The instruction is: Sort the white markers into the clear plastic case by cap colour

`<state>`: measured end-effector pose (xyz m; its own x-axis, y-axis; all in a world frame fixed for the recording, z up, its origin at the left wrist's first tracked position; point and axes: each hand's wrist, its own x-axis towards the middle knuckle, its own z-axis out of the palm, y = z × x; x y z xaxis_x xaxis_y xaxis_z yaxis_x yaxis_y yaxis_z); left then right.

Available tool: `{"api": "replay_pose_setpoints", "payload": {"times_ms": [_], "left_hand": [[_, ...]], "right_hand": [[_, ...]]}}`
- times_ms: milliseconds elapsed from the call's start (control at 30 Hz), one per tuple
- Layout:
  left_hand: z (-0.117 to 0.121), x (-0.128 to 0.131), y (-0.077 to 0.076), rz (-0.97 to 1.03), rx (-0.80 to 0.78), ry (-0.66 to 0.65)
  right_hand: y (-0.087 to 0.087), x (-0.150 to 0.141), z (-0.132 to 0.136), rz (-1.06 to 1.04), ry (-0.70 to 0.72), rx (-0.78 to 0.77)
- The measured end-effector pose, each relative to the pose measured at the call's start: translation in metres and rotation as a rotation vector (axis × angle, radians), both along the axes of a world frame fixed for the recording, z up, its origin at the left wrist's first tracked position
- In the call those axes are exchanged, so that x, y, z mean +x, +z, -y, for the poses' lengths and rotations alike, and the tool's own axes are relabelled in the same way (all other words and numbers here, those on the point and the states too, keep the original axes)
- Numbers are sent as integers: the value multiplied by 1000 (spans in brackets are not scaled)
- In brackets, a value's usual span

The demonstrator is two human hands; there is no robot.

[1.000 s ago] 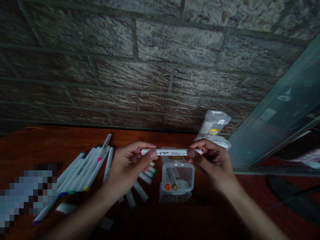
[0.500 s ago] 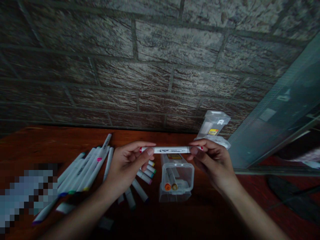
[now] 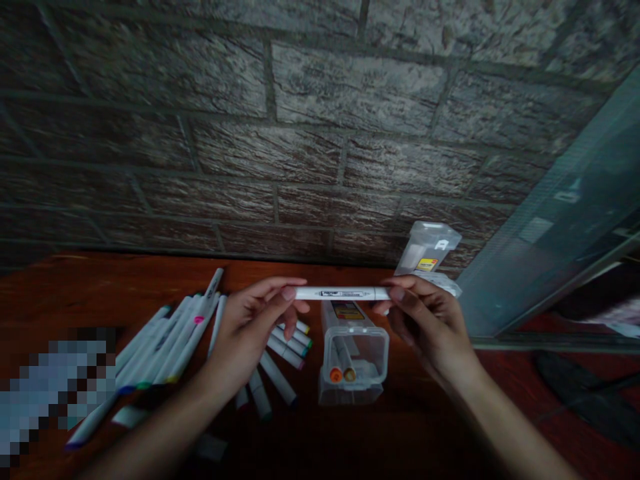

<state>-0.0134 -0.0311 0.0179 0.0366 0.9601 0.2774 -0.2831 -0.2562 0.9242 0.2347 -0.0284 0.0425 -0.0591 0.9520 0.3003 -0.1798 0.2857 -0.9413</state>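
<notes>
A white marker [image 3: 340,293] with dark printing lies level between my two hands. My left hand [image 3: 253,320] pinches its left end, and my right hand [image 3: 425,317] pinches the right end; fingers cover both tips. Below the marker, a clear plastic case [image 3: 356,353] rests on the wooden table with its opening toward me. Inside it are an orange-ended marker [image 3: 335,375] and a brown-yellow-ended marker [image 3: 349,375]. To the left of the case, several loose markers [image 3: 277,380] are fanned out, partly behind my left hand.
A larger bunch of white markers [image 3: 165,340] with coloured ends lies on the left of the wooden table [image 3: 125,270]. Another clear case [image 3: 427,250] stands at the back right by the stone wall [image 3: 310,153]. A glass panel [image 3: 540,213] rises on the right.
The marker has risen slightly in my hands. Its red ends, visible before, are now covered by my fingers. The case and loose markers have stayed put.
</notes>
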Motion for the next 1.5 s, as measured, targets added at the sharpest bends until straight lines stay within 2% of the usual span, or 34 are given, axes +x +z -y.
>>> {"api": "replay_pose_setpoints", "payload": {"times_ms": [367, 933, 1500], "left_hand": [[0, 2, 4, 176, -28, -63], [1, 1, 6, 223, -44, -87], [1, 0, 6, 240, -47, -114]], "right_hand": [[1, 1, 1, -17, 22, 21], [8, -2, 3, -46, 16, -11], [6, 0, 3, -121, 72, -47]]}}
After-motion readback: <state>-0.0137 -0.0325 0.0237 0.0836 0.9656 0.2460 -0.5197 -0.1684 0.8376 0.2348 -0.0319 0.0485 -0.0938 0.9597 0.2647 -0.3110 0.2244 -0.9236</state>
